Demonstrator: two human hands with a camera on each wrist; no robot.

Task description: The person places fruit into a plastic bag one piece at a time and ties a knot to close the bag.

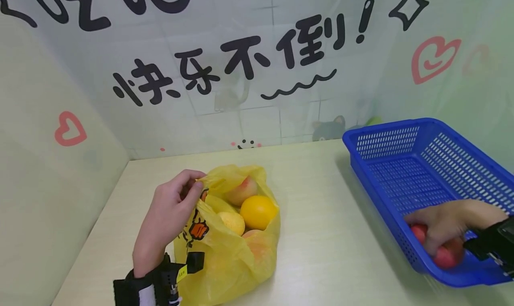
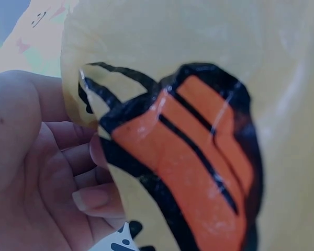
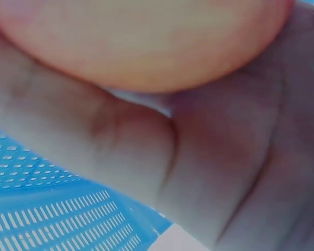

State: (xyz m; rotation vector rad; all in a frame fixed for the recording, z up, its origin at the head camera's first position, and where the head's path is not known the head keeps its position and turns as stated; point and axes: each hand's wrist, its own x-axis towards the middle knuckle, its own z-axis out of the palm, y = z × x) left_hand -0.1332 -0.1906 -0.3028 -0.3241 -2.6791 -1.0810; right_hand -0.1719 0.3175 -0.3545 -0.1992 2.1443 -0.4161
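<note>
My left hand [image 1: 172,212] pinches the rim of a yellow plastic bag [image 1: 225,270], which stands open on the table. In the left wrist view, thumb and fingers [image 2: 97,201] hold the bag's edge beside an orange and black print. Inside lie an orange [image 1: 259,212], a pale yellow fruit [image 1: 232,222] and peaches [image 1: 242,191], partly hidden by the plastic. At the near end of a blue basket [image 1: 397,176], my right hand [image 1: 449,221] grips a round red fruit [image 1: 446,258]. The right wrist view shows its pink-yellow skin [image 3: 157,47] against the hand; its exact kind is unclear.
The pale table [image 1: 309,234] spans the gap between bag and basket. A printed curtain [image 1: 257,114] closes off the back, and pale sheets stand at both sides. The basket's raised slotted walls surround my right hand.
</note>
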